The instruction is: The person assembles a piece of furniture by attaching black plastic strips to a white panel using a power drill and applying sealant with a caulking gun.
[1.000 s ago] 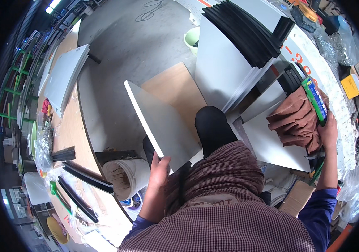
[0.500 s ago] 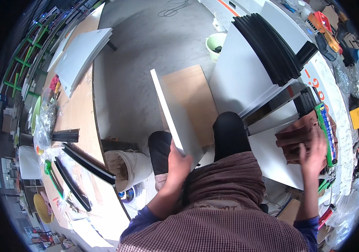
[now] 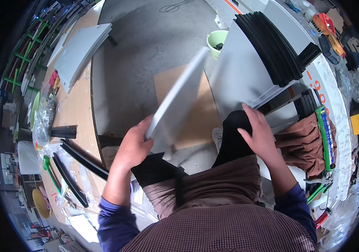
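Observation:
A white panel (image 3: 180, 90) stands on edge above a wooden board (image 3: 167, 86) that lies on the floor. My left hand (image 3: 134, 145) grips the near end of this panel, fingers behind and thumb in front. Over my right knee hovers my right hand (image 3: 260, 131), its fingers apart and nothing in it. Close to that hand are leaning white panels (image 3: 271, 95) and a brown cloth (image 3: 299, 138). A green and blue tube (image 3: 325, 134) lies along the cloth's right side.
On the left, a wooden table (image 3: 76, 111) bears stacked white panels (image 3: 80, 54) and black strips (image 3: 85, 159). Black ribbed strips (image 3: 269, 50) lie on the panels at right. Beyond them stands a light green bucket (image 3: 216, 40).
My right hand has left the cloth and moved left, over my knee. My left hand has shifted left and swung the panel so its far end points up and right.

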